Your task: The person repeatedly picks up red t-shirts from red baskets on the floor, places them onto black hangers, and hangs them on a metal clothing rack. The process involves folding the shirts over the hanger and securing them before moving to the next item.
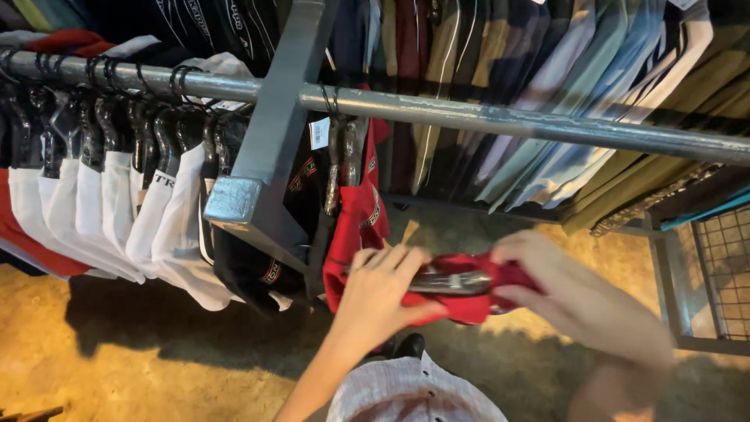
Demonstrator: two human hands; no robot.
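Note:
Both my hands hold a red garment [469, 301] on a silver clip hanger [449, 283], low in the middle of the head view. My left hand [379, 293] grips the garment and hanger from the left. My right hand [558, 289], blurred, clasps the garment's right end. Just left of them another red garment [358, 215] hangs from the grey metal rail [469, 113] on a dark hanger.
White shirts [117, 211] and a black garment [254, 270] hang on black hangers at the left of the rail. A grey metal bracket [262, 156] crosses the rail. Behind hang pale blue, tan and dark shirts [562, 101]. A wire basket [723, 273] stands at right.

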